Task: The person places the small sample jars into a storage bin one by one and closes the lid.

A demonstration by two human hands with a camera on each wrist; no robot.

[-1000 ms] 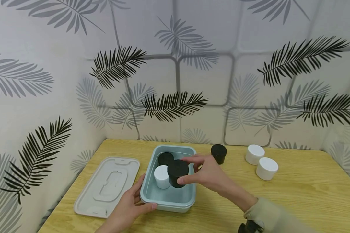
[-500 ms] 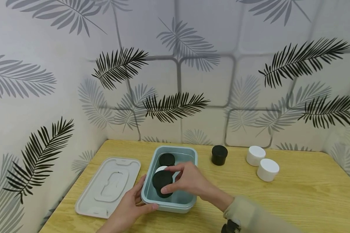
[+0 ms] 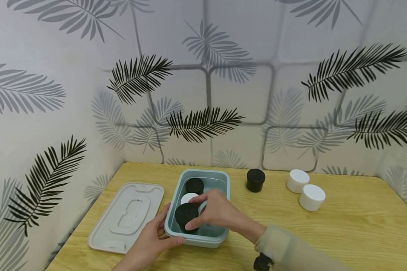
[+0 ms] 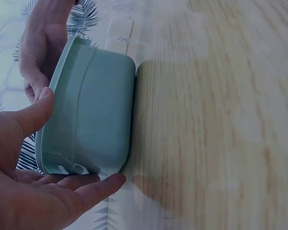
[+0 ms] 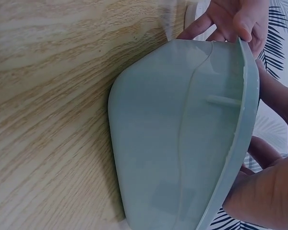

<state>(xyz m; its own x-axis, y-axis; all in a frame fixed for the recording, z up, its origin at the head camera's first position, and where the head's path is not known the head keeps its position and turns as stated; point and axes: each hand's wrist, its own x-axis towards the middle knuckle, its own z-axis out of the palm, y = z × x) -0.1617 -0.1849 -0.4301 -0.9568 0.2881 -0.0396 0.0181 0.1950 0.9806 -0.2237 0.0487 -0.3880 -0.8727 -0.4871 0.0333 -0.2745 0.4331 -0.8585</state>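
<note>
"While the left hand (image 3: 152, 236) is holding the tub (image 3: 203, 243), how is it gripping?"

"Its thumb is resting on the rim at the near left corner, and the barely bent fingers are pressing the outer wall, probably to stop the tub sliding."

"And the right hand (image 3: 218, 212)?"

"It is pinching a black jar (image 3: 185, 213) by its sides, half closed, inside that same corner, likely leaving the base free. The lid (image 3: 127, 217) is lying by the worktop's (image 3: 342, 233) left edge, apparently for open access."
</note>
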